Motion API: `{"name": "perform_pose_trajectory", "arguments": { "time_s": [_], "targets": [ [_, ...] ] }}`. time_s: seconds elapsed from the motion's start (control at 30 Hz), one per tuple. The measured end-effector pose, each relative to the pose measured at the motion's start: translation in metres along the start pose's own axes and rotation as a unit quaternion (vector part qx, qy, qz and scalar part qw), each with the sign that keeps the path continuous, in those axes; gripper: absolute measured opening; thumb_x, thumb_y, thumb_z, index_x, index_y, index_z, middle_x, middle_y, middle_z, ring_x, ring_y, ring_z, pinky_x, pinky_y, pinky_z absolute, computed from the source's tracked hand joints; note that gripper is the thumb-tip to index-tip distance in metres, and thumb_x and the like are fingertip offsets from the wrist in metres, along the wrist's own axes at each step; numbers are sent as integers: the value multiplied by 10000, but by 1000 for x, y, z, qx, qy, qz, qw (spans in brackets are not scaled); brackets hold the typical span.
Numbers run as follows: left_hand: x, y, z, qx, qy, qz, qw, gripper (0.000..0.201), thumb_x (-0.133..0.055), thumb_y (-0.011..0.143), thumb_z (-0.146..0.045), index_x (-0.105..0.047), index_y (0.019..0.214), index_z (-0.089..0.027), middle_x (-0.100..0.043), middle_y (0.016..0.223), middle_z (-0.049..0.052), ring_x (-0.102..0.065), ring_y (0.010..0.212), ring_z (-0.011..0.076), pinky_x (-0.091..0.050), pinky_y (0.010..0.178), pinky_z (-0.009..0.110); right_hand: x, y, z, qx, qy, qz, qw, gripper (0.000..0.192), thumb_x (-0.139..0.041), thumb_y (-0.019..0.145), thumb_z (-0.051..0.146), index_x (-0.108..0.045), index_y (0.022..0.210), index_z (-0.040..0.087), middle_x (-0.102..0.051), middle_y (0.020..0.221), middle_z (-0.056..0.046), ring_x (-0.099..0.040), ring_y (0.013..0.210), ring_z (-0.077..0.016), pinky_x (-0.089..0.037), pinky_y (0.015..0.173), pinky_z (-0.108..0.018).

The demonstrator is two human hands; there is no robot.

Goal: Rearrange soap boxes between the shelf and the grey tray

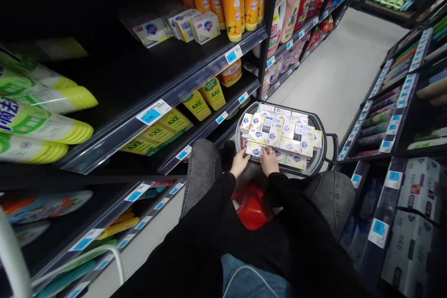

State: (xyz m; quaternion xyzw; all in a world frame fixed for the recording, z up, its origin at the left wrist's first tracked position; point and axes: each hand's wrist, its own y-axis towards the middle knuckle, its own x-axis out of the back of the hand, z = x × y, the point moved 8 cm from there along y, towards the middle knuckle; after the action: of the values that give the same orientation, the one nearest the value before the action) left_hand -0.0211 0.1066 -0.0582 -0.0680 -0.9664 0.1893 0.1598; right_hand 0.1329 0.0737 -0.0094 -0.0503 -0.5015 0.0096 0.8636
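Note:
A grey-rimmed basket [317,167] stands between my knees, filled with small white and yellow soap boxes [288,129] in uneven layers. At its near left edge, my left hand [240,163] grips the left end of one soap box [254,149]. The right end of that same box is in my right hand [269,161], its fingers bent over the near side. Whether the box rests on others below it, I cannot tell. On the shelf at upper left lie a few more soap boxes [205,27] of the same look.
Orange and white detergent bottles [231,0] stand beside the shelf's soap boxes. Yellow AXE bottles [196,105] fill the shelf below. A red object [254,207] is on the floor between my legs. Shelving with price tags [391,130] borders the right; the aisle floor [344,51] runs ahead.

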Motion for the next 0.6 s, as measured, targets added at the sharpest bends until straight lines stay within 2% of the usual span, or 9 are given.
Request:
{"name": "perform_pose_trajectory", "arguments": {
  "time_s": [0.13, 0.27, 0.4, 0.53, 0.6],
  "targets": [
    [-1, -1, 1, -2, 7, 5, 1000, 535, -654, 799, -145, -600, 1331, -162, -642, 1296, 100, -604, 1208, 238, -422, 1087, 372, -1, 1, 1, -2, -6, 18, 1000, 484, -434, 891, 147, -476, 1364, 52, -455, 1357, -213, -403, 1196, -319, -390, 1052, -467],
    [2, 3, 0, -4, 16, -3, 1000, 522, -677, 801, -180, -613, 1319, -175, -628, 1317, 99, -584, 1235, 252, -407, 1103, 375, 1, 1, 1, 2, -3, 17, 1000, 480, -446, 890, 150, -491, 1361, 72, -471, 1354, -199, -415, 1191, -319, -396, 1046, -472],
    [5, 18, -8, -3, 0, -5, 1000, 517, -652, 831, -199, -595, 1344, -184, -592, 1362, 98, -537, 1290, 255, -391, 1120, 367, 1, 0, 2, 4, -11, 19, 1000, 482, -431, 900, 138, -481, 1371, 52, -465, 1364, -218, -421, 1179, -325, -416, 1017, -473],
    [5, 35, -12, 10, -50, 4, 999, 503, -517, 894, -136, -536, 1397, -130, -550, 1402, 113, -519, 1310, 218, -398, 1114, 334, -2, -1, 6, 10, -24, 33, 999, 474, -404, 926, 147, -471, 1387, 59, -469, 1375, -217, -431, 1191, -319, -439, 997, -451],
    [5, 41, -9, 21, -53, 10, 998, 501, -512, 891, -121, -539, 1391, -105, -550, 1399, 120, -517, 1310, 217, -393, 1118, 328, -4, -1, 8, 10, -34, 37, 999, 467, -395, 938, 155, -469, 1391, 70, -480, 1368, -210, -435, 1205, -315, -462, 970, -434]
  ]
}}
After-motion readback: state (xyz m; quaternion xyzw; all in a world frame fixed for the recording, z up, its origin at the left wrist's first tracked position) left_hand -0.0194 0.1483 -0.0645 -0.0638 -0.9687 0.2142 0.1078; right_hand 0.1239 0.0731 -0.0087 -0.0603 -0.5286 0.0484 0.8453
